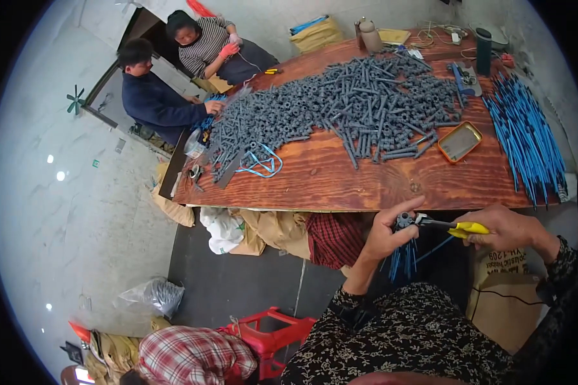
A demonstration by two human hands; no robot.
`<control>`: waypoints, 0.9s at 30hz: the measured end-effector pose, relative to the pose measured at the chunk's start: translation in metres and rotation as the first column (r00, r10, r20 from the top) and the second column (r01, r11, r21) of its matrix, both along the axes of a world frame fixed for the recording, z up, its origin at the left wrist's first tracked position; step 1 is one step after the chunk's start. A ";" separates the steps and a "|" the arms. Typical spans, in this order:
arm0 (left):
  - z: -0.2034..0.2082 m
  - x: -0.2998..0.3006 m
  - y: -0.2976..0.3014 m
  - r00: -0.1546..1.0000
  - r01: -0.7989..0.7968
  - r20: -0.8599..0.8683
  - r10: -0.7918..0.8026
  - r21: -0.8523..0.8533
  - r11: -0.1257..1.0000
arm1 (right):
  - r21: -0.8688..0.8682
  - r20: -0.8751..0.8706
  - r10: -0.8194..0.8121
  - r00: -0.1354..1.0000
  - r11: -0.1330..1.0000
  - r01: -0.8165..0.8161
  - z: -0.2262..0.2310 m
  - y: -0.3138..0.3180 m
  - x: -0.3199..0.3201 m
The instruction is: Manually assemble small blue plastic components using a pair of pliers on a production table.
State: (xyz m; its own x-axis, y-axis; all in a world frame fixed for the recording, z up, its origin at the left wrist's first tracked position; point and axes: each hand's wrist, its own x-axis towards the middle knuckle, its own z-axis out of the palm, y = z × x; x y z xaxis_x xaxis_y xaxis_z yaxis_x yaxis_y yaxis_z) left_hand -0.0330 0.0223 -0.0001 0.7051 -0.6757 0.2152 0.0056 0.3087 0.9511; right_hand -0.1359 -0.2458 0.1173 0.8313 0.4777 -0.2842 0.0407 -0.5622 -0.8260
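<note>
Intently, as seen from where I stand, a worker pinches a cluster of gray pieces (403, 221) between the thumb and fingers of the left hand (384, 235), while the right hand (508, 227) is clamped around yellow-handled pliers (472, 229). The pliers' nose meets the cluster's right side; whether it bites, I cannot tell. Thin blue strands (401, 260) hang just below the left-hand grip. Beyond both grips stretches a wooden table (321, 176), its near edge just past the left fingertips, bearing a broad heap of gray plastic parts (366, 96). An orange-rimmed tray (442, 150) sits beyond the pliers; a bundle of blue rods (526, 138) lies past the right hand. Well apart, across the heap, two co-workers (151, 99) handle materials.
</note>
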 end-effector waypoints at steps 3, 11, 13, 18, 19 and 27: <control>-0.002 -0.001 -0.004 0.998 -0.033 0.045 0.033 0.006 0.999 | 0.075 -0.255 -0.002 0.967 0.997 0.022 0.003 -0.010 0.003; -0.001 0.012 -0.012 0.999 0.039 0.009 -0.039 0.020 0.999 | 0.510 -0.782 0.299 0.547 0.811 0.287 -0.054 -0.029 0.004; 0.001 0.017 -0.008 0.999 -0.003 -0.046 0.005 0.034 0.999 | 0.399 -0.727 0.148 0.670 0.885 0.238 -0.035 -0.021 0.008; -0.006 0.020 0.003 0.994 -0.091 -0.062 0.088 -0.060 0.994 | -0.088 -0.125 -0.136 0.983 0.988 0.126 0.011 -0.001 -0.003; -0.007 0.021 0.002 0.995 -0.089 -0.059 0.083 -0.107 0.990 | -0.134 0.011 -0.143 0.990 0.981 0.143 0.008 -0.004 -0.009; -0.008 0.014 -0.015 0.996 -0.085 -0.031 0.081 -0.156 0.984 | -0.131 0.260 -0.113 0.959 0.980 0.151 -0.006 -0.016 -0.014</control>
